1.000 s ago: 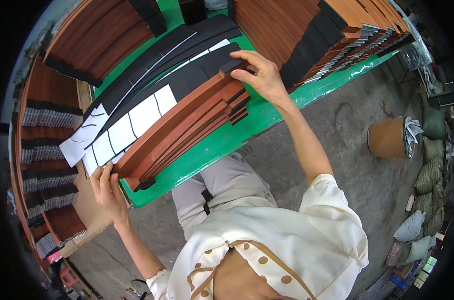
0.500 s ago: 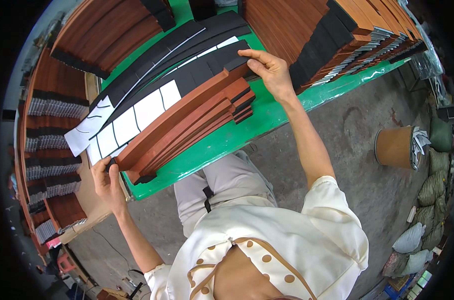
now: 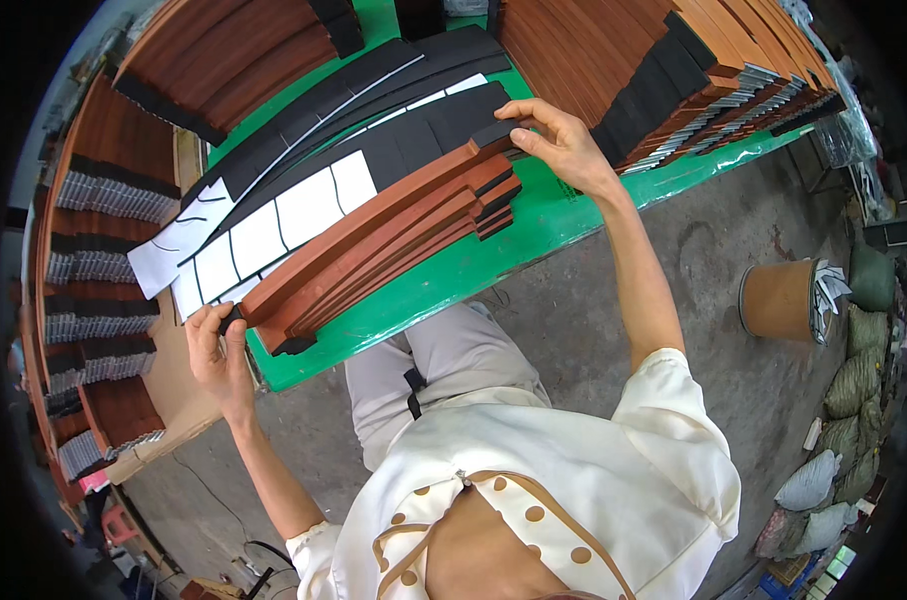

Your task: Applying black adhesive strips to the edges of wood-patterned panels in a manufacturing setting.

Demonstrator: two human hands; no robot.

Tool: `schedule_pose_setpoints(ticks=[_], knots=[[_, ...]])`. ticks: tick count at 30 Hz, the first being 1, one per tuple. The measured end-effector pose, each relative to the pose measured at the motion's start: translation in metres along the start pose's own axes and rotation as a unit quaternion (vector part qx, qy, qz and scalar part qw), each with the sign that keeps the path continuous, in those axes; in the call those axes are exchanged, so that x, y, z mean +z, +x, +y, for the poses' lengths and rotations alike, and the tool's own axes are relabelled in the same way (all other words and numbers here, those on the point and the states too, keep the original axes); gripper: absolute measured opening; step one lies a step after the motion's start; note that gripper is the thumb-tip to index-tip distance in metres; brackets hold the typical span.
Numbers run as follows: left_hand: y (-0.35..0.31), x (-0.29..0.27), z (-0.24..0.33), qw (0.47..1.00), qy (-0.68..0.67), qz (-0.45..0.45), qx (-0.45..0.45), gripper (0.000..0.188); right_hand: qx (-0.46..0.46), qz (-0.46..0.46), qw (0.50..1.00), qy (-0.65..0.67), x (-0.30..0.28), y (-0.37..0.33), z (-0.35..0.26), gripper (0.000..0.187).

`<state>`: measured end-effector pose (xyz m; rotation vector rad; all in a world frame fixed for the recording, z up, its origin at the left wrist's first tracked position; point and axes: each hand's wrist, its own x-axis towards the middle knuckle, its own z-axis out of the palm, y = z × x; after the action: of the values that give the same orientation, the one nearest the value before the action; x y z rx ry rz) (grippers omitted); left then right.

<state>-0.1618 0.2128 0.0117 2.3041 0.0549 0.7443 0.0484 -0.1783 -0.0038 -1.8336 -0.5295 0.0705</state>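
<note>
A long reddish-brown slat with black ends spans the space between my two hands. My left hand is closed in a pinch on its black left end. At the far right, the thumb and fingers of my right hand pinch the black right end. Directly below lies a fanned stack of similar slats, some with black tips. Behind the held slat are black strips and a white backing sheet crossed by dark lines.
Tall slat stacks stand at the back right of the green tabletop. More stacks fill the left side. A brown bin with paper scraps and several sacks sit on the floor at right.
My right hand has shifted slightly right, and more of the slat's black right end shows. My left hand keeps its pinch. The whole view has moved a little.
</note>
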Motion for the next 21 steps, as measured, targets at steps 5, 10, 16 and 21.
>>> schedule_pose_setpoints(ticks=[5,10,16,21], knots=[[0.004,0.003,-0.001,1.000,0.017,-0.002,0.007,0.017,-0.035,-0.077,0.989,-0.122,-0.004,0.016,-0.009,0.026],[0.005,0.006,-0.002,1.000,0.018,0.001,0.013,0.018,-0.025,-0.104,0.992,-0.068,-0.009,0.021,0.000,0.025],[-0.003,-0.002,-0.005,0.995,0.025,0.017,-0.098,0.025,0.019,-0.057,0.989,-0.137,-0.001,0.021,-0.009,0.027],[-0.012,-0.004,0.003,0.966,-0.048,-0.019,-0.255,0.034,0.086,0.013,0.996,-0.035,-0.004,0.003,0.004,0.030]])
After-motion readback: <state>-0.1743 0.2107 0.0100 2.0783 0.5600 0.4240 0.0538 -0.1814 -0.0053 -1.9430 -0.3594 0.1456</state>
